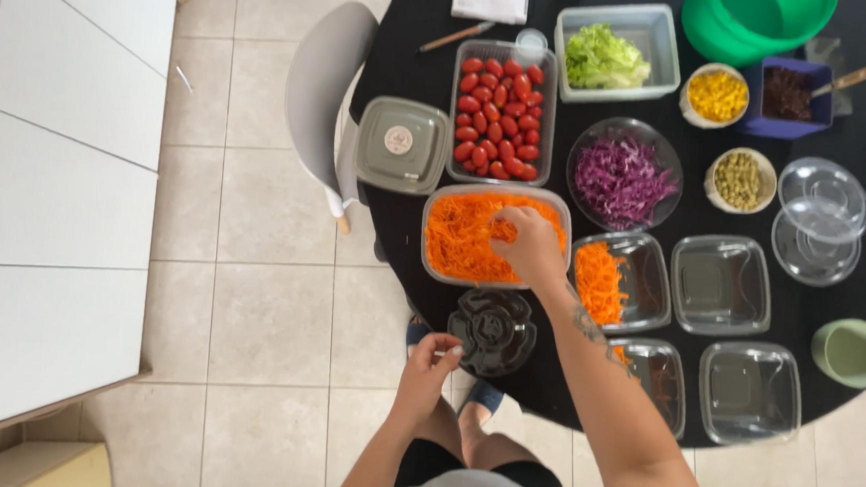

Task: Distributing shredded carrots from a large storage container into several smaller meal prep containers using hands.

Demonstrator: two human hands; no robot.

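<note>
The right hand (531, 245) reaches into a clear rectangular tray of shredded carrot (473, 238) near the front edge of the round black tabletop (416, 22), its fingers bunched down into the orange strands at the tray's right half, pinched together on a tuft of them. The left hand (428, 369) hangs off the near edge of the tabletop, over the tiled floor (258, 313), loosely curled with thumb and fingertips drawn close; whether anything is held between them cannot be told. It sits just beside a dark, round, lobed plastic lid (493, 329) that lies below the carrot tray. So the carrot lies under the right hand and well forward of the left. Just right of the tray stands a clear square container (623, 281) already holding a heap of shredded carrot on its left side, and beyond it three more clear square containers, one (721, 283) in the same row and two (751, 389) nearer the edge, the closest partly hidden by the forearm. Behind the carrot tray is a clear tray of cherry tomatoes (500, 110), with a grey-lidded square box (401, 143) to its left, a glass bowl of shredded red cabbage (622, 177) to its right, and a container of lettuce (610, 56) farther back. Small bowls of corn (717, 94) and green peas (738, 180) stand to the right.
</note>
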